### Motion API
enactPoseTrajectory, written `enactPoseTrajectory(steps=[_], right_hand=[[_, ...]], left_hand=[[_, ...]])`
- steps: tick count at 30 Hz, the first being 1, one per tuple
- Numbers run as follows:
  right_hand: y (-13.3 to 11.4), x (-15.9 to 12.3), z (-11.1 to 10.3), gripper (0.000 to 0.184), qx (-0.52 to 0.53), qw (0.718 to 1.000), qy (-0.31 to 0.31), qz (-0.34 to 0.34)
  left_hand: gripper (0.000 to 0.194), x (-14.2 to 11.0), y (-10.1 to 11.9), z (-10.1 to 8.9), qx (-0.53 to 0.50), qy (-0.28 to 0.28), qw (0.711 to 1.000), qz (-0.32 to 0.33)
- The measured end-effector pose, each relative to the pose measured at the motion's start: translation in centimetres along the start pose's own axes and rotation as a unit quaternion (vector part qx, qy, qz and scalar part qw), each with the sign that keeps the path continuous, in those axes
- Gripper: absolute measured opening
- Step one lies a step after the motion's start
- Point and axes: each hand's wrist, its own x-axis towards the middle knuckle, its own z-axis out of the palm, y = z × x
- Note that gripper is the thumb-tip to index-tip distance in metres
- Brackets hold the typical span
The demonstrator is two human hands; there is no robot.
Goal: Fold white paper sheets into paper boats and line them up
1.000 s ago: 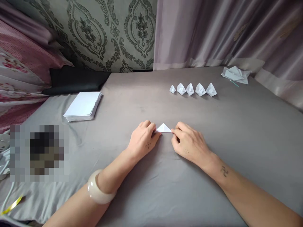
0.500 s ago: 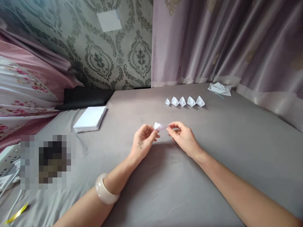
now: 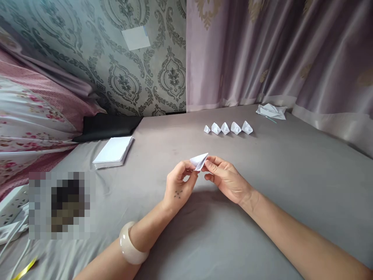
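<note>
A small piece of folded white paper with a pointed tip is held up between my two hands, above the grey sheet. My left hand pinches its left and lower edge between thumb and fingers. At the right edge, my right hand grips it with thumb and forefinger, the other fingers curled below. Layers show along the paper's lower right side. Beyond the hands stands a row of several folded paper boats, the leftmost one smallest.
A stack of white paper lies to the left. More folded white paper and a thin bluish stick are at the back right. A power strip with cables, a yellow strip and a blurred-out patch are at the near left.
My right hand has come in leftward and now grips the folded paper, which has turned to show a larger triangular face. The view has tilted slightly upward.
</note>
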Motion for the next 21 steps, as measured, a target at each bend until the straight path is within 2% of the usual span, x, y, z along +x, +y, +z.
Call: enactPoseTrajectory(steps=[5, 13, 21], right_hand=[[0.1, -0.2, 0.4, 0.020, -0.047, 0.999, 0.007, -0.027], [0.2, -0.1, 0.4, 0.022, -0.053, 0.998, 0.022, -0.038], [-0.2, -0.2, 0.4, 0.023, -0.085, 0.996, 0.016, -0.019]], left_hand=[[0.003, -0.2, 0.4, 0.5, -0.062, -0.015, 0.997, -0.047], [0.018, 0.1, 1.6, 0.8, -0.179, -0.049, 0.973, -0.138], [0.020, 0.3, 2.0, 1.0, -0.193, -0.052, 0.961, -0.191]])
